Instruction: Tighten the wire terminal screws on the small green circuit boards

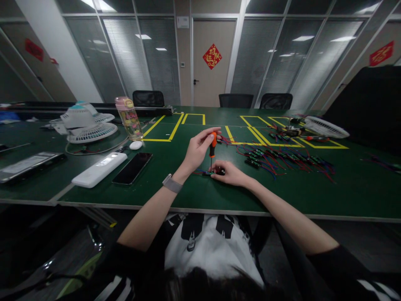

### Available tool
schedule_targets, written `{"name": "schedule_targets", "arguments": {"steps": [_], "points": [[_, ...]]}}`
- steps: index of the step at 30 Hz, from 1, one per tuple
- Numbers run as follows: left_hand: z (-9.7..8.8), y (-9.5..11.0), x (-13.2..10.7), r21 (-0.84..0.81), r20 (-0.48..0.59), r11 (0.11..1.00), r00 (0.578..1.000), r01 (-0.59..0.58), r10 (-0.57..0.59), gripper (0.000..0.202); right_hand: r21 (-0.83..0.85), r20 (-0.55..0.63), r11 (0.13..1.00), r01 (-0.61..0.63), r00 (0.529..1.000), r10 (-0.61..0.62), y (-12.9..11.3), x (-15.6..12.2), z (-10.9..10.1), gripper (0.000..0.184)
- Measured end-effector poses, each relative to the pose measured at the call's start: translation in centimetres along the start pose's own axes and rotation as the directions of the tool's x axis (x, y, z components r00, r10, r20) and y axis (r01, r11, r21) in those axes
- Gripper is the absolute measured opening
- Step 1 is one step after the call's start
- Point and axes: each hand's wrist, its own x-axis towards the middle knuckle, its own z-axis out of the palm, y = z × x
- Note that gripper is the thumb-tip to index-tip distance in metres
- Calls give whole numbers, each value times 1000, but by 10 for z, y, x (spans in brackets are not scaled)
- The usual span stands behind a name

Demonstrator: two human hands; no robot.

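Observation:
My left hand [198, 149] is closed around the orange handle of a small screwdriver [212, 150], held upright with its tip pointing down. The tip meets a small dark part with coloured wires [209, 172] lying on the green table [194, 196]. My right hand [228, 172] rests on the table and pinches that part from the right. A watch sits on my left wrist.
Several more wired parts [282, 161] lie in a heap to the right. A phone [132, 168], a white power bank [99, 169], a white mouse [135, 145], a pink bottle [128, 118] and a fan [87, 125] stand to the left. Another fan [326, 126] lies far right.

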Motion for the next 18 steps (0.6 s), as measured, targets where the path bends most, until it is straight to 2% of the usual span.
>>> {"name": "schedule_targets", "arguments": {"steps": [2, 6, 8, 12, 16, 18], "points": [[0, -1, 0, -54, -15, 997, 998, 54, -55, 25, -18, -8, 1000, 7, 1000, -7, 0, 0, 0, 10], [0, -3, 1, 62, -130, 996, 990, 63, -55, 20, 5, 0, 1000, 4, 1000, -4, 2, 0, 1, 12], [-1, -3, 1, 56, -97, 997, 994, 56, -50, 23, 19, 8, 1000, -2, 1000, 2, 3, 0, 1, 14], [-2, -4, 2, -70, 17, 994, 996, 85, -84, 31, 29, 23, 999, -16, 1000, 16, 4, 0, 1, 16], [-3, -5, 2, -19, -72, 998, 995, 66, -67, 25, 59, 29, 998, -33, 999, 31, 6, 1, 1, 16], [-3, -6, 2, -56, -53, 996, 996, 63, -66, 24, 70, 35, 997, -38, 999, 36, 7, 1, 2, 16]]}}
